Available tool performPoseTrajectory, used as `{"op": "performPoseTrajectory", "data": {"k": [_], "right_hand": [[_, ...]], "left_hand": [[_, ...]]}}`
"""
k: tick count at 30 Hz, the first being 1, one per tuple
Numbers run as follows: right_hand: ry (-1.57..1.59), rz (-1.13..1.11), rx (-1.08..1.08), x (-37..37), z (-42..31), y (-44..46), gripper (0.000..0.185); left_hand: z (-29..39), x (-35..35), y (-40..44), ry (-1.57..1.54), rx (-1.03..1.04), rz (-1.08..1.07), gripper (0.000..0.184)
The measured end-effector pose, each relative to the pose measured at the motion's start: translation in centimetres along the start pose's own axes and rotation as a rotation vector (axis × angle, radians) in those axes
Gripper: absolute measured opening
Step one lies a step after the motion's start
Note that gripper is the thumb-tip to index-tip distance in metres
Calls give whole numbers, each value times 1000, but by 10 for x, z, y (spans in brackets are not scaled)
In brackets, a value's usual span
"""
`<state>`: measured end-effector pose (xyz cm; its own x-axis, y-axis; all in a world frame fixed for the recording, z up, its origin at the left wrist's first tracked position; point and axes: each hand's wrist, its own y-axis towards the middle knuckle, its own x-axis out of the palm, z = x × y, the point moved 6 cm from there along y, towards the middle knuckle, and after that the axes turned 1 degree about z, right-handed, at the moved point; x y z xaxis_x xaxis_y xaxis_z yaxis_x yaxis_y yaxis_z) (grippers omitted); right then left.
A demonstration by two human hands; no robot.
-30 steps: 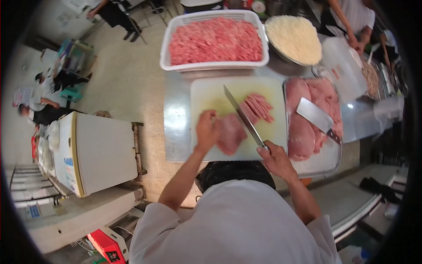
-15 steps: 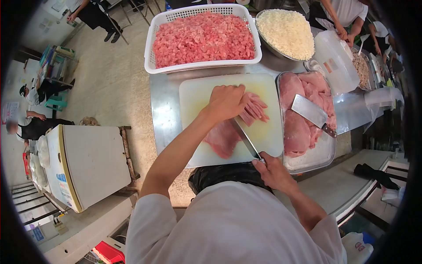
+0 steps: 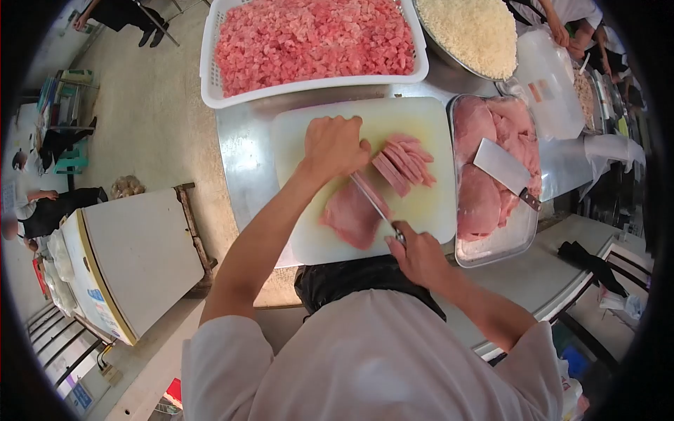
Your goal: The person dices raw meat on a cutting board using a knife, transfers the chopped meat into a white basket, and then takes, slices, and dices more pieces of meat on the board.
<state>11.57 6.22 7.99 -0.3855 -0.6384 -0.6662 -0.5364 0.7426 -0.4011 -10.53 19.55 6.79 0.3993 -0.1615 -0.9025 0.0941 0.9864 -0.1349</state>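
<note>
My right hand is closed round the handle of a long knife, whose blade lies across a slab of raw meat on the white cutting board. Above the slab, at the far end of the blade, is my left hand, fingers curled; it covers the blade's tip, and whether it grips the blade or the meat is hidden. Cut meat strips lie fanned just right of my left hand, apart from the slab.
Beyond the board stand a white basket of diced meat and a bowl of pale grains. At right, a metal tray holds large meat pieces and a cleaver. A person's hands are at upper right; a white freezer stands left.
My left hand has moved from the slab's left side to above it, then slightly left off the strips. The knife has shifted left onto the slab, and the strips now lie apart from it.
</note>
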Motion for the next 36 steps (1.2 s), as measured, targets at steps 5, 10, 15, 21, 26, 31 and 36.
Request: {"op": "performPoseTrajectory", "data": {"k": [5,10,15,21,26,31,36], "right_hand": [[37,90,-100,-3,2,38,38],[168,133,-86,3,18,38,46],[286,-24,21,-4,13,36,39],[369,-94,96,-3,12,35,40],[292,-2,-49,8,12,39,45],[219,68,-155,15,26,44,43],[169,71,-159,19,35,50,48]], "left_hand": [[-23,-7,16,122,17,119,29],[-31,10,26,4,147,320,20],[27,-30,-49,-178,317,852,15],[30,12,-122,-366,45,902,20],[45,4,-140,-233,147,932,30],[39,10,-93,64,326,201,26],[55,2,-67,331,380,52,19]]}}
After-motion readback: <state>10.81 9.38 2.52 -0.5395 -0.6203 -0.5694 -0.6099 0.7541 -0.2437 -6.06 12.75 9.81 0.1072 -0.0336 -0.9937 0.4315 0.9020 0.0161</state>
